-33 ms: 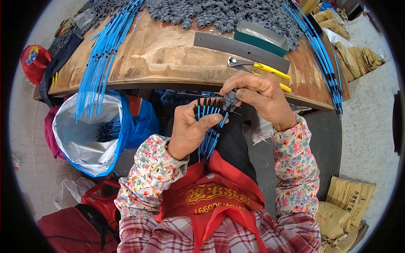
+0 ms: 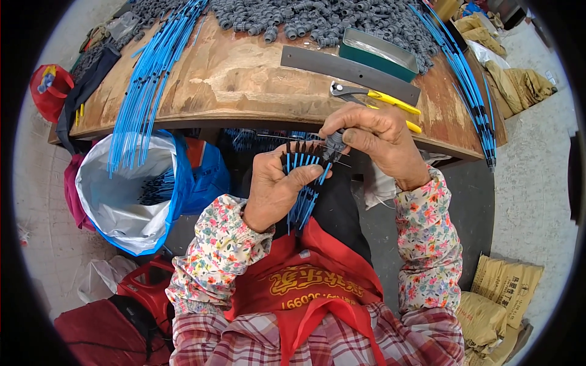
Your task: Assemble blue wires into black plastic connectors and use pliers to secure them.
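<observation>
Above my lap, my left hand (image 2: 271, 183) is closed round a fanned row of thin blue rods with black tips (image 2: 299, 210), thumb laid across them. My right hand (image 2: 381, 141) pinches a ribbed grey plastic fitting (image 2: 333, 146) between thumb and forefinger. The fitting sits against the right end of the row, at the black tips. A thin metal needle or wire runs crosswise by the tips, and its end sticks out below the fitting. Whether it passes through the rods is too small to tell.
On the wooden table (image 2: 226, 91) lie a heap of grey fittings (image 2: 305, 21), a flat metal bar (image 2: 348, 74), a green tray (image 2: 378, 58), yellow-handled pincers (image 2: 390, 100) and blue rod bundles (image 2: 149, 79) overhanging the edge. A blue-and-white bag (image 2: 122, 207) stands at left; brown sacks (image 2: 506, 287) lie right.
</observation>
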`<state>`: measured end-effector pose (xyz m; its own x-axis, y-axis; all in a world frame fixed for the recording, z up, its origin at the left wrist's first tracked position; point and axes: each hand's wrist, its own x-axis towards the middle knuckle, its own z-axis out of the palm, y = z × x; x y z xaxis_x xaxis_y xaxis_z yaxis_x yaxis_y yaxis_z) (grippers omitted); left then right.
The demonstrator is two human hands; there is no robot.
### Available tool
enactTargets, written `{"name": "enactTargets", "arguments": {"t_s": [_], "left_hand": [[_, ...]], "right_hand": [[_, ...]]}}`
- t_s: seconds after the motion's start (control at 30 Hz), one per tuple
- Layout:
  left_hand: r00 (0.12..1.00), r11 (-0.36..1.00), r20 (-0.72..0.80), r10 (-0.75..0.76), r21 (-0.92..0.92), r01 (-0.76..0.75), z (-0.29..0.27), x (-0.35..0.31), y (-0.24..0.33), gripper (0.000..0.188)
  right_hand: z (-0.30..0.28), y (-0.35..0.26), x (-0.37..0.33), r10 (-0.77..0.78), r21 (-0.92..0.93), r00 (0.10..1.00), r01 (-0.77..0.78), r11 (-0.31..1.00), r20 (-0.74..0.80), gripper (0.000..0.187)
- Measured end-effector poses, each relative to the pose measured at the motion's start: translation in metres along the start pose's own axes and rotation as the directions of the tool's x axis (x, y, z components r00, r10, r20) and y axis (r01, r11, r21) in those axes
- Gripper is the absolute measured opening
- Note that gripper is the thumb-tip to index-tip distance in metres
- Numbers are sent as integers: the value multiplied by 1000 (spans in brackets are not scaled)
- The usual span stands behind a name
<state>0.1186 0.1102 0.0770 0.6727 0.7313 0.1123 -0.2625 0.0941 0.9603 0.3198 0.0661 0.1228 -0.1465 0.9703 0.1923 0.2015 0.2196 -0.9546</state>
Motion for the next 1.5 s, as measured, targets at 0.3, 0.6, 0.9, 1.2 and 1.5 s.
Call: {"name": "enactTargets", "arguments": {"t_s": [0.3, 0.6, 0.9, 1.2, 1.5], "left_hand": [[996, 993, -33, 85, -76, -87, 9, 1, 1, 36], [997, 992, -64, 38, -114, -45, 12, -3, 4, 34], [985, 992, -173, 8, -120, -29, 10, 0, 2, 31], [985, 999, -170, 39, -27, -44, 11, -3, 2, 29], [981, 996, -172, 87, 12, -86, 10, -5, 0, 26]], "right_hand": [[14, -4, -9, -66, 54, 990, 73, 996, -126, 16], [21, -5, -11, -110, 1, 983, 111, 994, -147, 19], [81, 12, -55, 73, -18, 826, -100, 995, -559, 5], [114, 30, -43, -324, -535, 774, -23, 845, -544, 21], [113, 22, -47, -267, -485, 795, -39, 874, -545, 25]]}}
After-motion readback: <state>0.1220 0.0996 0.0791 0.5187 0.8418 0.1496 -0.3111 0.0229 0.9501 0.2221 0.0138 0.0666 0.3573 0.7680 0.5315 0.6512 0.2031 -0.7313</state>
